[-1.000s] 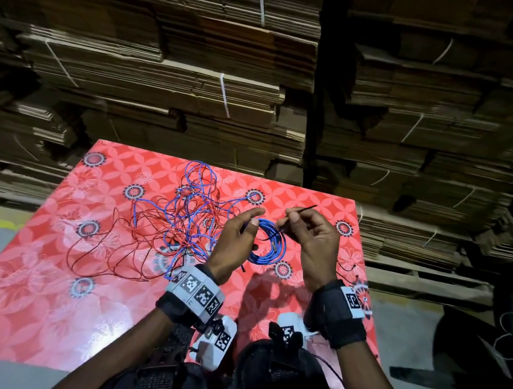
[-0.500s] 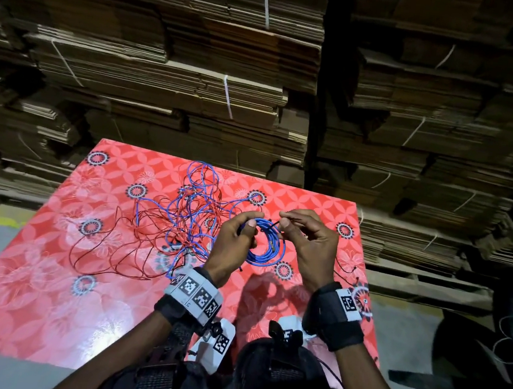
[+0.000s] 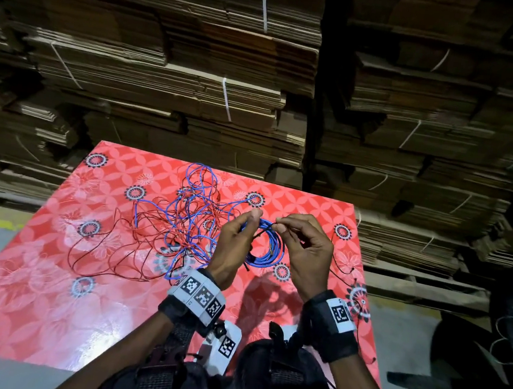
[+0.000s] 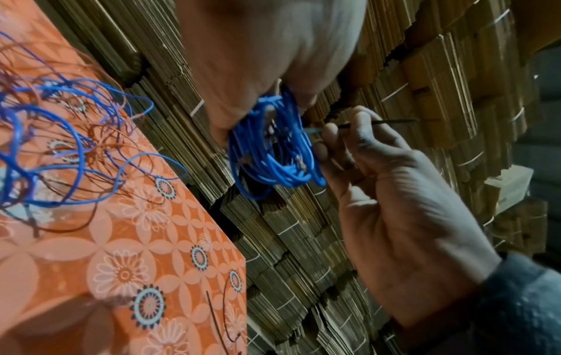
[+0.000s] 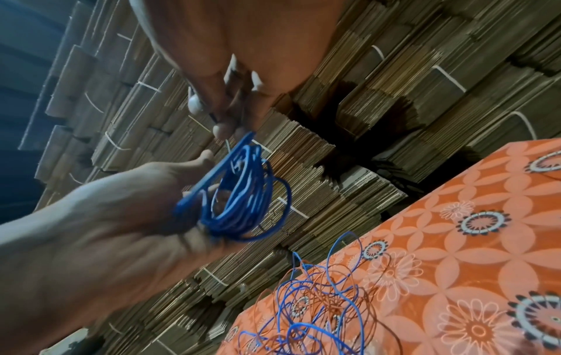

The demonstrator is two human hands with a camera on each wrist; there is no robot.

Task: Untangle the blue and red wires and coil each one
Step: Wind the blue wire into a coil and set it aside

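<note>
Background: stacks of flattened cardboard (image 3: 174, 66) tied with white straps rise behind and beside the work surface.
Surface: a table (image 3: 29, 296) under a glossy red flowered cover; both hands work above its far right part.
Loose tangle: blue wire (image 3: 196, 206) and red wire (image 3: 105, 247) lie knotted together on the cover, to the left of the grip; a blue strand runs from the tangle toward the held coil.
Coil: a bundle of blue loops (image 3: 270, 247) is held up off the cover, between the two hands.
Left hand: the left hand (image 3: 233, 249) grips the coil, its fingers curled through and round the loops and the thumb tip raised at the top.
Right hand: the right hand (image 3: 306, 254) pinches a thin dark tie (image 4: 379, 122) between thumb and forefinger, just beside the top of the coil; the wrist views show it poking out past the fingertips.
Step in hand: probably binding the part of the blue wire already coiled; much blue wire is still in the tangle and the red wire is not yet coiled.
Next move: likely to pass the tie through or round the loops near the left thumb and draw it snug, with the left grip kept firm so the loops do not spring apart.
Unclear: whether the tie is a separate piece or a wire end cannot be told.
</note>
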